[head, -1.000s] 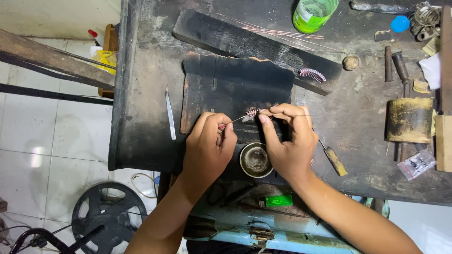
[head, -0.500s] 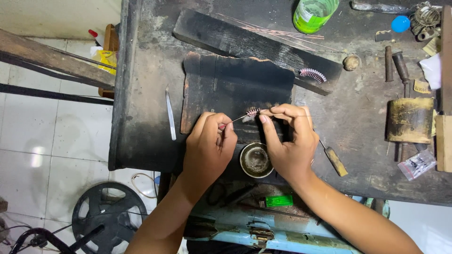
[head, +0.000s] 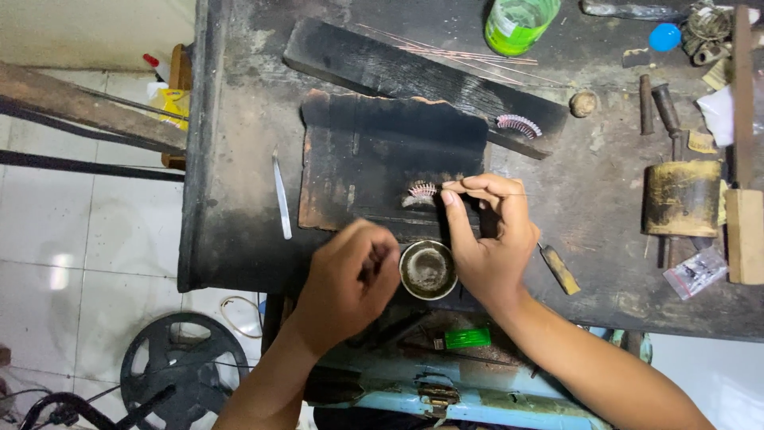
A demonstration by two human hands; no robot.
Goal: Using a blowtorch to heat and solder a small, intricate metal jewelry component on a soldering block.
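Note:
My right hand (head: 487, 231) pinches a thin wire rod with a small coil of copper wire (head: 422, 189) on its left end, held over a charred black board (head: 382, 163). My left hand (head: 350, 283) is curled loosely near the bench's front edge, left of a small round metal cup (head: 428, 270); its fingers are closed and I cannot see anything in them. A second wire coil (head: 518, 124) lies on a dark wooden plank (head: 414, 76) farther back.
Metal tweezers (head: 282, 195) lie left of the board. Thin copper wires (head: 469, 54), a green bottle (head: 519, 22), a blue cap (head: 664, 37), a short wooden cylinder block (head: 681, 197) and hand tools sit at the back and right. A black wheel (head: 179, 366) stands on the tiled floor.
My left hand has let go of the wire coil and pulled back toward the bench's front edge. My right hand still holds the wire with the coil on it.

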